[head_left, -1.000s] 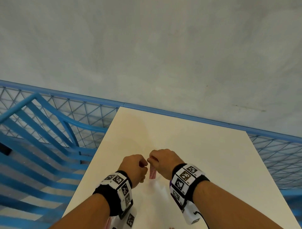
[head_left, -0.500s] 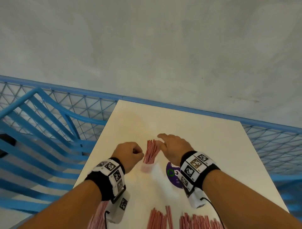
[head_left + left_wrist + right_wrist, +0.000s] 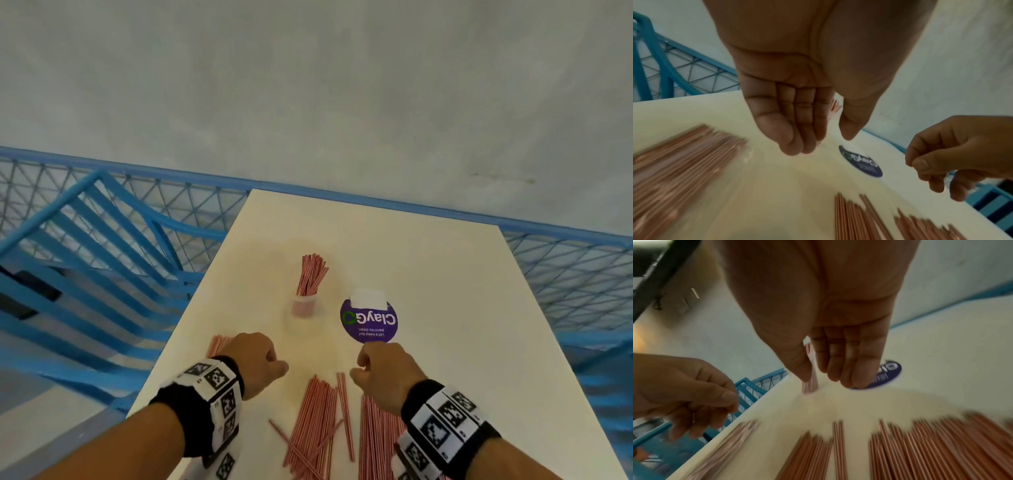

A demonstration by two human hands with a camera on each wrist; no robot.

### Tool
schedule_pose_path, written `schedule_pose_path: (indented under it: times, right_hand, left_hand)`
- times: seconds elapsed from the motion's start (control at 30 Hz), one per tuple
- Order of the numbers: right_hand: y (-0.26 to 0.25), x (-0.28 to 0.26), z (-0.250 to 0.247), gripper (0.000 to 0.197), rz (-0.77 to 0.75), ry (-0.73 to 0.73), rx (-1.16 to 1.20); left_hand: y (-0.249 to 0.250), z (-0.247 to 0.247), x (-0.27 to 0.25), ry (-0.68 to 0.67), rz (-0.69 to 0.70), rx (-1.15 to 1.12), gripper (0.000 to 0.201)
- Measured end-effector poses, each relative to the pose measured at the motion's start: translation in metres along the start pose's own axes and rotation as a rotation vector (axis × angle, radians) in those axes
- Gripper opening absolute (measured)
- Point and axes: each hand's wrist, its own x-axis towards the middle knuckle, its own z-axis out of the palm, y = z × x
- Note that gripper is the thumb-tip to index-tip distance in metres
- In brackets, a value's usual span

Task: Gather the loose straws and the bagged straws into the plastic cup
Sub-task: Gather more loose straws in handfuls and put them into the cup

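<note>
A small clear plastic cup stands mid-table with a bundle of red-striped straws upright in it. Two heaps of loose straws lie near the front edge, under and between my hands. The bagged straws lie at the table's left edge, partly hidden by my left hand. That hand hovers with loosely curled fingers and holds nothing. My right hand hovers over the right heap, fingers loosely curled and empty. Both hands are well short of the cup.
A round purple sticker with a white label lies right of the cup on the white table. A blue chair stands to the left, and blue mesh fencing runs behind the table.
Both hands let go of the straw bundle in the cup and drew back toward the near edge. The view tilted down, revealing the loose heaps.
</note>
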Motion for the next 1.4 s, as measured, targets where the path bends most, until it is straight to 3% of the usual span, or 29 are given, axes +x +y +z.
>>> schedule_pose_path:
  times: [0.3, 0.43, 0.6, 0.87, 1.1, 1.2, 1.4]
  right_hand:
    - [0.034, -0.041, 0.036, 0.015, 0.095, -0.057, 0.03]
    - [0.04, -0.048, 0.051, 0.021, 0.096, -0.058, 0.084]
    - [0.042, -0.046, 0.061, 0.018, 0.104, -0.033, 0.088]
    - [0.045, -0.04, 0.071, 0.025, 0.133, -0.022, 0.1]
    - [0.039, -0.031, 0.074, 0.039, 0.197, 0.008, 0.093]
    - [0.039, -0.027, 0.074, 0.046, 0.226, 0.015, 0.096]
    - [0.029, -0.016, 0.072, 0.018, 0.261, -0.012, 0.086]
  left_hand:
    - [0.013, 0.076, -0.049, -0.079, -0.214, 0.094, 0.059]
    - [0.032, 0.096, -0.054, -0.023, -0.268, 0.047, 0.064]
    - [0.056, 0.123, -0.045, 0.075, -0.272, 0.075, 0.092]
    - [0.074, 0.136, -0.028, 0.214, -0.185, 0.093, 0.059]
    - [0.086, 0.133, -0.012, 0.112, -0.171, 0.256, 0.035]
    - [0.088, 0.132, -0.011, 0.074, -0.19, 0.274, 0.034]
    - [0.096, 0.126, -0.006, 0.006, -0.167, 0.223, 0.034]
